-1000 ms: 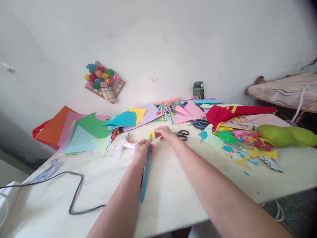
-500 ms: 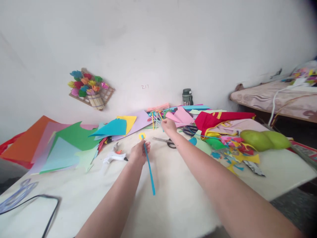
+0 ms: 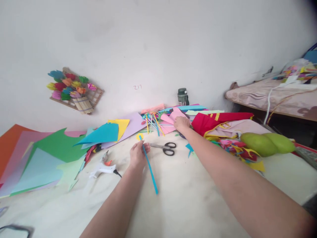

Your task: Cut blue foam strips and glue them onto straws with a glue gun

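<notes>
My left hand [image 3: 138, 154] is closed around a thin blue paper stick [image 3: 151, 172], which slants down towards me over the table. A small yellow disc [image 3: 139, 136] shows at the stick's upper end. Far back on the table, my right hand [image 3: 182, 123] has its fingers curled at the edge of a folded pink paper [image 3: 170, 116]; the fingertips are partly hidden. Left of that hand lies a bundle of thin coloured paper sticks [image 3: 153, 123]. Black-handled scissors [image 3: 168, 149] rest between my two hands, their blade tips close to the left one.
A white glue gun [image 3: 104, 169] lies left of my left forearm. Coloured paper sheets [image 3: 52, 145] spread along the left. To the right are a red cloth [image 3: 210, 120], paper scraps [image 3: 235, 145] and a green pear-shaped object [image 3: 262, 143]. A dark bottle [image 3: 182, 96] stands by the wall.
My right hand has moved right, from the coloured sticks to the pink paper. The left hand still holds the blue stick. The view has turned slightly right.
</notes>
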`<state>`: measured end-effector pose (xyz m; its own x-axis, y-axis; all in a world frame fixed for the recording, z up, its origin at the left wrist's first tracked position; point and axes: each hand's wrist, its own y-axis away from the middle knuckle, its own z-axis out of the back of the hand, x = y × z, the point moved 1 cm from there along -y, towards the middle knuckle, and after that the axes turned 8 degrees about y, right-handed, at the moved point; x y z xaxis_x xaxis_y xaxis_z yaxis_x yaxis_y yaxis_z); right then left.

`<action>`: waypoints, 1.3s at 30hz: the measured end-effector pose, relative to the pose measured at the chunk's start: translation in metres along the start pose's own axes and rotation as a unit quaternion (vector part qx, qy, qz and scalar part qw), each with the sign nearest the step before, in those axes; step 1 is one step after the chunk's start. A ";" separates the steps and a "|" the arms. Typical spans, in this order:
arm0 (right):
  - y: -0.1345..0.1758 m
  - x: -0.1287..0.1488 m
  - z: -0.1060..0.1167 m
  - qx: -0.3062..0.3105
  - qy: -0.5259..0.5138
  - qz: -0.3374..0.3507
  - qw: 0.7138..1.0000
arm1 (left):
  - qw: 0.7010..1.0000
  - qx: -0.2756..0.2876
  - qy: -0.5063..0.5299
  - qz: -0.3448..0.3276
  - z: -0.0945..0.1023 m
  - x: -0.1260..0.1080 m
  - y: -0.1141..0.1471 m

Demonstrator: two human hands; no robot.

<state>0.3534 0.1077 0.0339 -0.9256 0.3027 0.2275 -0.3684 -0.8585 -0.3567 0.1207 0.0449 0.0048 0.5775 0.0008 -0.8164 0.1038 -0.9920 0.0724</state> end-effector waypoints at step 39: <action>-0.012 0.068 -0.019 -0.042 -0.288 -0.059 0.955 | 0.998 0.045 0.014 -0.048 0.005 0.008 0.008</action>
<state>0.2929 0.1464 0.0366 -0.6848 0.0958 0.7224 -0.4947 -0.7891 -0.3642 0.1216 0.0365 -0.0039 0.5906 0.0994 -0.8008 0.0879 -0.9944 -0.0586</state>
